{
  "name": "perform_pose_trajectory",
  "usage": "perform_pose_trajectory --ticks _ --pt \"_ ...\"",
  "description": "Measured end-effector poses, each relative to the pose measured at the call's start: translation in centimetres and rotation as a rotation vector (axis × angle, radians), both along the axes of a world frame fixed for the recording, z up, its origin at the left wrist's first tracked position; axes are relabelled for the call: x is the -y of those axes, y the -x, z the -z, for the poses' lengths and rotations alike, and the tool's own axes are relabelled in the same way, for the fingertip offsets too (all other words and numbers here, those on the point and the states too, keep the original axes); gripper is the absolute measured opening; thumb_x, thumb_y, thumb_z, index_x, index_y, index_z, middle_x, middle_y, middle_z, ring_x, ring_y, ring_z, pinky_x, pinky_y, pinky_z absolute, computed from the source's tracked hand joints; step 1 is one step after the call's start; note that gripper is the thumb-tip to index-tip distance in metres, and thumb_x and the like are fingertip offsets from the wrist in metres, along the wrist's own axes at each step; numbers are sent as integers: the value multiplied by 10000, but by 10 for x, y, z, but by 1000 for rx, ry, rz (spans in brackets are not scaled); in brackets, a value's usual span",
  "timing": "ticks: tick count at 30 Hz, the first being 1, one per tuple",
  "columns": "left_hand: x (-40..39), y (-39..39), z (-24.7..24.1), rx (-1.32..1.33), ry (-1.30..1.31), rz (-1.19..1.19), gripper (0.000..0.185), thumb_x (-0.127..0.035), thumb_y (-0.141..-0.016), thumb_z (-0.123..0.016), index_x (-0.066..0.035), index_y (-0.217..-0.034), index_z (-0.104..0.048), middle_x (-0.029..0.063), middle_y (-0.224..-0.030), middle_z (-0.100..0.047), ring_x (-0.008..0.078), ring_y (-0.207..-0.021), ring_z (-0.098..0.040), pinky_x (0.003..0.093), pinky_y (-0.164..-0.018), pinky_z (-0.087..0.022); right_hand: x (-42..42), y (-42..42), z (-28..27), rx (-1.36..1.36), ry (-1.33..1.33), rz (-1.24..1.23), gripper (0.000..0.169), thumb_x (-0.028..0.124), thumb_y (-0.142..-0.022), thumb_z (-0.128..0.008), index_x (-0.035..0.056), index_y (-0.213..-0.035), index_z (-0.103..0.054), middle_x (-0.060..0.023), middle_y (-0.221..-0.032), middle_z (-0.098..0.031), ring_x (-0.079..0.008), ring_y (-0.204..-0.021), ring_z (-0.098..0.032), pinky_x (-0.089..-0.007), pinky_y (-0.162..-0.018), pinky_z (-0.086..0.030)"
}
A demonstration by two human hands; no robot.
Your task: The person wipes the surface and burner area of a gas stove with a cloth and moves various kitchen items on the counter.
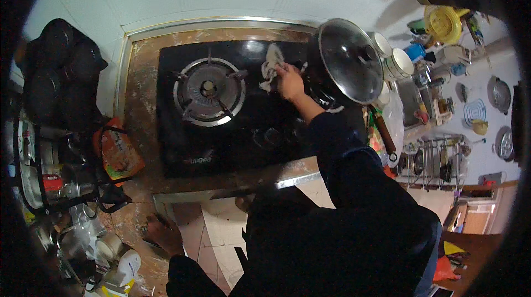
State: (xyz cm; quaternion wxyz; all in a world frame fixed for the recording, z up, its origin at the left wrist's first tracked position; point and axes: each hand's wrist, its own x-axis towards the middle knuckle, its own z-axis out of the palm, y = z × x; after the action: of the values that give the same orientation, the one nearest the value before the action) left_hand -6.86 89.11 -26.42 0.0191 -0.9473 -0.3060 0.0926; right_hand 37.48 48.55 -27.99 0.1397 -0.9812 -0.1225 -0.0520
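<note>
My right hand (291, 83) presses a crumpled pale cloth (271, 64) onto the black glass gas hob (199, 147), between the left burner (209, 89) and a dark pan with a glass lid (350, 60). The burner has a metal ring and bears no pot. My left hand (164, 232) rests at the edge of the brown stone-look counter (137, 197), lower left. It is in shadow, and whether it holds anything is unclear.
A black rack (37, 160) with jars and an orange packet (118, 153) stands at left. White bowls (400, 62) are stacked behind the lidded pan. A wooden-handled utensil (385, 133) lies right of the hob. Jars and containers (110, 247) crowd the lower left counter.
</note>
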Motion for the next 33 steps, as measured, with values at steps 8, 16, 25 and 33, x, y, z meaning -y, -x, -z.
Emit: perform_pose_trajectory --ticks 8,16,25,33 --pt "-1 7 7 308 43 133 404 -238 -866 -551 46 -1150 -515 243 -1033 -526 416 -943 -510 494 -811 -405 81 92 -21 -22 -26 -333 576 -1 -702 -604 166 -1254 -582 -129 -1308 -518 -374 -1213 -462 -422 -1027 -395" --pt "0 3 0 388 56 171 489 -222 -838 -592 41 -1235 -481 263 -1057 -535 434 -964 -519 487 -786 -422 146 219 -43 -13 1 -178 572 -11 -675 -591 113 -1234 -587 -160 -1263 -531 -372 -1204 -457 -418 -1037 -375" --pt "1 2 -1 382 103 133 505 -217 -831 -602 44 -1243 -473 263 -1029 -552 448 -931 -537 506 -776 -434 204 225 -52 129 -578 182 487 -46 -733 -549 38 -1213 -538 -214 -1165 -558 -405 -1083 -525 -422 -959 -418" --pt "-3 -2 3 339 111 109 517 -271 -819 -607 38 -1217 -493 259 -1001 -558 443 -917 -540 502 -778 -433 122 188 -9 114 174 422 435 169 -803 -582 136 -1236 -553 -221 -1228 -483 -465 -1085 -459 -491 -918 -415"
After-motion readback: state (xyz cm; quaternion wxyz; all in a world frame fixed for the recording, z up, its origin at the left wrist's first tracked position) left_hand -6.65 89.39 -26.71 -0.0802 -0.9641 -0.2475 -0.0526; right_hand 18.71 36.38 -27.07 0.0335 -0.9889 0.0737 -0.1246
